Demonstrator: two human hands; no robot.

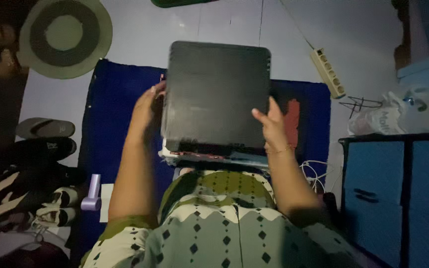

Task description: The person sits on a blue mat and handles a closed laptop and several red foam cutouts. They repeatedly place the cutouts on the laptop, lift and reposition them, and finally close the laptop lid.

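Observation:
I hold a dark, flat, square device (214,94), like a laptop lid or case, up in front of me with both hands. My left hand (147,104) grips its left edge. My right hand (271,124) grips its lower right edge, a thin bracelet on the wrist. Under the dark slab a lighter layered edge (209,158) shows, resting near my lap. Below it lies a blue mat (110,114) on the pale floor.
A round green rug (65,34) lies far left. Shoes and sandals (40,144) line the left side, with a small purple object (94,194) nearby. A power strip (328,72) and plastic bag (398,114) sit right, beside blue drawers (398,193).

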